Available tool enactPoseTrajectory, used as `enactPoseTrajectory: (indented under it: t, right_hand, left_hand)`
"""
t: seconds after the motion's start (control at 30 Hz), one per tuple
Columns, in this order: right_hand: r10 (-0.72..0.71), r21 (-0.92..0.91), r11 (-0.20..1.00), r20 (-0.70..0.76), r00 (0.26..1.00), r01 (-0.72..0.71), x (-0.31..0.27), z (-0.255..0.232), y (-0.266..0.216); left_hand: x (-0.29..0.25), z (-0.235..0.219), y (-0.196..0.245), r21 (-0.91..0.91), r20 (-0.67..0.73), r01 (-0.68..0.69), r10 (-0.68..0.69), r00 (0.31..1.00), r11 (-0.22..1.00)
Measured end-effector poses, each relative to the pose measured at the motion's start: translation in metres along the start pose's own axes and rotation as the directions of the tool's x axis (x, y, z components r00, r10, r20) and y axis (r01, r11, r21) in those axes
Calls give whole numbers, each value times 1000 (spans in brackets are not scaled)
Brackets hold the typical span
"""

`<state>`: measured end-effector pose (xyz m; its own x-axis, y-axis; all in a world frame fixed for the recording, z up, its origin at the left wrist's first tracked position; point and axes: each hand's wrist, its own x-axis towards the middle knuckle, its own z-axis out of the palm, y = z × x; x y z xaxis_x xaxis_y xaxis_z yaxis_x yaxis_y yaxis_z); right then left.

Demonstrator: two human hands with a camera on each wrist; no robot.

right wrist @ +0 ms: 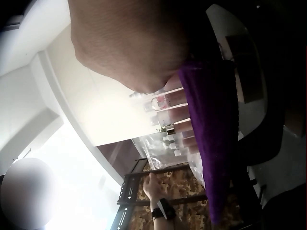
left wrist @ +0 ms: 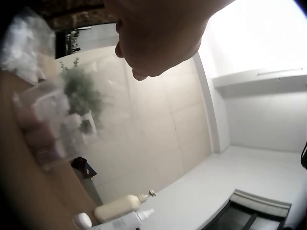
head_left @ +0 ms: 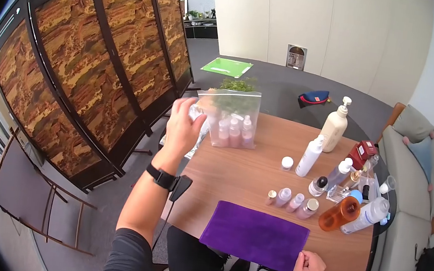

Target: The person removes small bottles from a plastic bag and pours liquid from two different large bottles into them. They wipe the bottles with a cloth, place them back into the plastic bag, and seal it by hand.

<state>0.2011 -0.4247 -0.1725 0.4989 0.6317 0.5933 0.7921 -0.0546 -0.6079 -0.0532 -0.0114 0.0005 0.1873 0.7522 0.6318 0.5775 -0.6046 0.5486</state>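
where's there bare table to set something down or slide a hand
The table has its widest bare patch between the bag, purple cloth, jar and small bottles. A smaller one lies beyond the jar, between bag and white bottle. The right side is crowded, around the orange bottle.

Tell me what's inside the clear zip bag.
The clear zip bag holds at least three small bottles of pinkish liquid. Anything directly behind them is covered. The green plant showing through the plastic stands behind the bag.
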Motion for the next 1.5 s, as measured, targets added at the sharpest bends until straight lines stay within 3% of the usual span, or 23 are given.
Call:
enactPoseTrajectory:
  t: [0.07,0.1,0.17,0.2,0.27,0.47,0.6,0.73,0.8,0.87,0.93,1.0,1.07,1.2,1.3,1.37,1.4,1.5]
  right_hand:
    - [-34,37,999,24,999,33,0,0,3]
    - [-30,33,999,16,999,30,0,0,4]
    - [-59,13,998,12,998,59,-1,0,5]
    - [-55,8,998,3,998,55,-1,0,5]
    - [-58,36,998,-2,998,58,0,0,4]
    - [-60,53,997,31,998,58,1,-2,4]
    - [-54,48,997,32,998,52,1,-2,5]
    - [-31,89,996,57,998,26,4,-6,2]
    - [17,109,994,72,997,-25,1,-10,-1]
    - [76,270,959,55,996,-88,1,-13,0]
    - [93,257,961,50,994,-103,6,-23,-8]
    - [16,233,972,5,1000,-17,11,-30,-18]
    - [24,242,970,-22,999,-18,15,-33,-31]
    - [-294,348,896,5,956,274,33,-39,-54]
    - [-348,479,832,59,936,279,40,-36,-68]
    - [-354,622,766,194,915,164,44,-32,-77]
    - [-353,621,766,193,915,164,43,-30,-82]
    - [-218,720,676,398,891,-157,44,-21,-92]
  left_hand:
    - [18,10,19,40,65,-190,187,980,981]
    - [27,16,23,34,67,-197,195,979,980]
    - [41,33,23,206,108,-317,300,948,926]
    - [47,39,23,200,109,-325,309,945,924]
    - [56,47,16,297,291,-220,132,948,929]
    - [49,38,15,320,189,-244,191,963,916]
    - [35,-1,50,370,92,-309,296,951,876]
    - [20,-64,90,289,38,-400,407,913,870]
    - [5,-88,113,212,68,-373,367,928,903]
    - [-10,-102,123,142,136,-418,401,906,897]
    - [-30,-106,136,97,181,-434,413,893,896]
    - [-49,-104,146,57,213,-452,431,877,890]
    - [-67,-103,166,57,262,-455,426,866,889]
    - [-97,-91,185,-109,278,-513,521,807,852]
    - [-113,-77,196,-181,345,-533,561,752,826]
    - [-121,-59,194,-248,375,-562,613,695,789]
    - [-125,-52,195,-278,392,-564,628,672,778]
    - [-128,-53,203,-251,421,-597,641,641,762]
